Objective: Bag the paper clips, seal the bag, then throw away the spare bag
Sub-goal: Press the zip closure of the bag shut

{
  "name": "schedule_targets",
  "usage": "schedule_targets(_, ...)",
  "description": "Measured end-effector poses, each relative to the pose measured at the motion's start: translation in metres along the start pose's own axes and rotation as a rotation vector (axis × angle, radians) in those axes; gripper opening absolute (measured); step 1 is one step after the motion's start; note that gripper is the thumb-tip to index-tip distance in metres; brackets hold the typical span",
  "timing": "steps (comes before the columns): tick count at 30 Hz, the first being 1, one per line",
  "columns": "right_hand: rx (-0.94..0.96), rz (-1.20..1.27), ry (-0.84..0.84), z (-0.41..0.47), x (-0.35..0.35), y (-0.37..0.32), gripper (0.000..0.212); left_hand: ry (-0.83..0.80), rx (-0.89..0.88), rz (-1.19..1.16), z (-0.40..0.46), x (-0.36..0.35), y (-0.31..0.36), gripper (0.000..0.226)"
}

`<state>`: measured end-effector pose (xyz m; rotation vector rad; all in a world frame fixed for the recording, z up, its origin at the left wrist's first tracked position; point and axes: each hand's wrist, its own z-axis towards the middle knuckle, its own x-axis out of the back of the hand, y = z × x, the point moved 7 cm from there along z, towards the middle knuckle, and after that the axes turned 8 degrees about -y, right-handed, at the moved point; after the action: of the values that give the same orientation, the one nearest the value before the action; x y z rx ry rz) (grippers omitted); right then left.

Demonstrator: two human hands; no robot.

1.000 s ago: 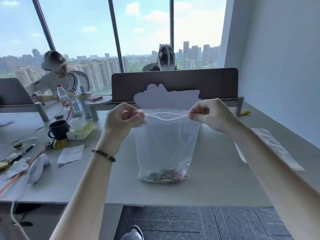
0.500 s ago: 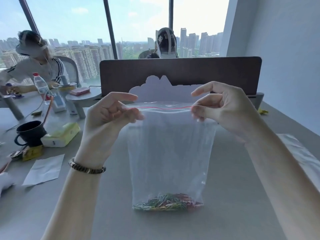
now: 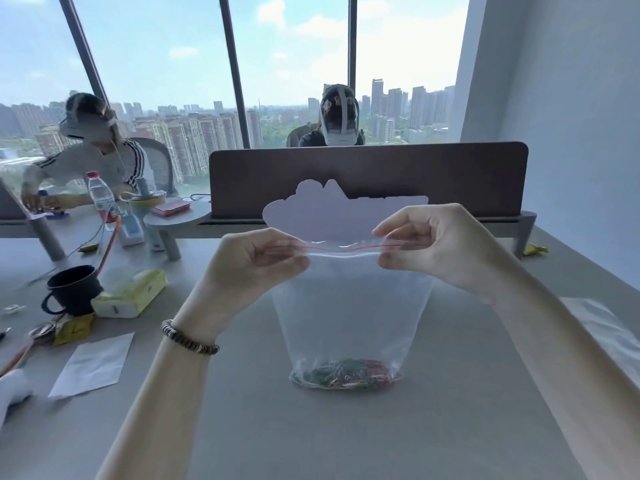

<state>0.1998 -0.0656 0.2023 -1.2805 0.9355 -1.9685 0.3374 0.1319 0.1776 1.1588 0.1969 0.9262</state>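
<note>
I held the clear red-zip plastic bag (image 3: 349, 306) upright, its long axis vertical, my left hand (image 3: 249, 268) and right hand (image 3: 440, 247) pinched shut on its top corners, coloured paper clips (image 3: 346, 374) pooled at the bottom.

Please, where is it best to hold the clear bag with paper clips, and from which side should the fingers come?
Judging by its pose, take the zip bag by the red zip strip at its top corners, coming from the two outer sides, as the left hand and right hand do. The paper clips weigh down the bottom, so the bag hangs upright and a top grip probably spills nothing.
</note>
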Motion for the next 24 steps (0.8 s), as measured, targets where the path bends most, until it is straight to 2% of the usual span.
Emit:
schedule_targets(3,0.007,-0.013,0.004,0.003,-0.002,0.002,0.024,-0.011,0.028,0.010,0.002,-0.004,-0.004,0.010)
schedule_targets(9,0.033,0.024,0.012,0.006,-0.004,0.002,0.023,0.020,-0.040,-0.050,-0.002,-0.005,0.004,0.008)
schedule_targets(16,0.063,-0.138,-0.055,0.011,-0.015,-0.013,0.004,-0.008,-0.014,-0.043,-0.001,-0.012,0.005,0.010)
schedule_targets(24,0.060,-0.265,0.003,0.008,-0.016,-0.018,0.006,0.011,-0.018,0.038,-0.001,-0.018,0.011,0.009)
